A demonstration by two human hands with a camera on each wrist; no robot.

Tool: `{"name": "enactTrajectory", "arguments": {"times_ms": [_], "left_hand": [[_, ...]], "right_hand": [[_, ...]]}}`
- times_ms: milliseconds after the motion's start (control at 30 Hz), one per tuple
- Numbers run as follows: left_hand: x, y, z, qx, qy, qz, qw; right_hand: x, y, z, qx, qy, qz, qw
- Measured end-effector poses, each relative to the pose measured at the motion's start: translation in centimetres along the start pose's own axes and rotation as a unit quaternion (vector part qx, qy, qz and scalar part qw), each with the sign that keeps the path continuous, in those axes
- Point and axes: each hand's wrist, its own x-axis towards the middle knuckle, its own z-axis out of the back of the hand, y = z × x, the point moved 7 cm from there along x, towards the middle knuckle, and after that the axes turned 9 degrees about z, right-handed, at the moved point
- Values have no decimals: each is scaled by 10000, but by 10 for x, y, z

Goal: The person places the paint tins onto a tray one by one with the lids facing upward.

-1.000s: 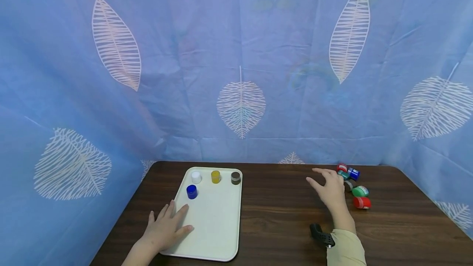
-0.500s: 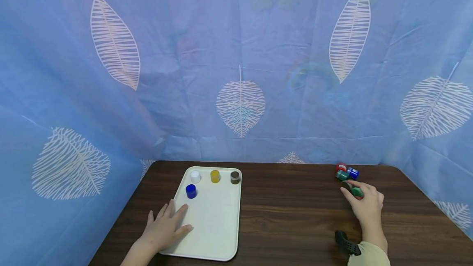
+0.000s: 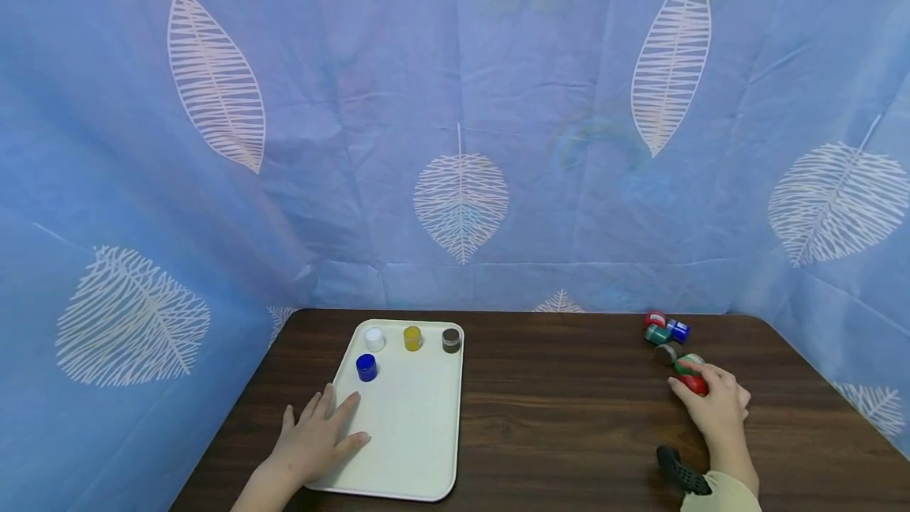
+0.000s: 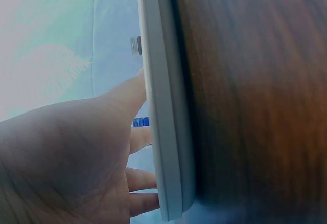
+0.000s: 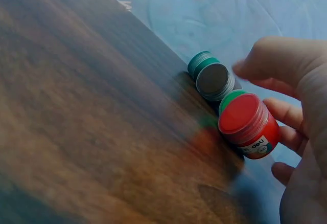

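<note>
On the head feed I had the left hand (image 3: 313, 437) laid over the left edge of the white tray (image 3: 408, 441), fingers spread, gripping nothing. Four small lidded jars stood on that tray: a blue jar (image 3: 366, 367) near the left edge, beyond the fingertips; a white jar (image 3: 374, 339) at the far left corner; a yellow jar (image 3: 412, 338) at mid far edge; a dark jar (image 3: 451, 340) at the far right corner.

Toward the right end of the dark wooden table (image 3: 547, 401) I counted six more jars, clustered. By the far edge sat a far red jar (image 3: 655, 319), a teal jar (image 3: 657, 334) and a second blue jar (image 3: 678, 331). Nearer were a black-lidded jar (image 5: 212, 79) and a green jar (image 3: 690, 359).

Nearest the front edge of that group, the labelled red jar (image 5: 250, 127) was between the parted thumb and fingers of the right hand (image 3: 718, 401). The wrist feed showed the thumb clear of it, so I noted no closed grip; fingertip contact I could not tell.
</note>
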Motion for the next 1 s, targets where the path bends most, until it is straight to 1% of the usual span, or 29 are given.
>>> {"name": "enactTrajectory", "arguments": {"times_ms": [200, 400, 533, 700, 867, 1000], "left_hand": [[-1, -1, 2, -27, 31, -2, 10000], [-1, -1, 0, 13, -14, -29, 10000], [0, -1, -1, 50, -1, -21, 10000], [1, -3, 0, 34, 55, -5, 10000], [1, -3, -1, -20, 138, 32, 9999], [0, -2, -1, -25, 107, 27, 9999]], "right_hand": [[1, -5, -2, 19, 214, -147, 9997], [-1, -9, 0, -232, 151, -410, 9988], [-3, -14, 1, -301, 101, -551, 9980], [-3, -14, 2, -330, 110, -607, 9976], [-3, -9, 3, -545, 145, -621, 9965], [-3, -5, 1, -681, 233, -557, 9959]]}}
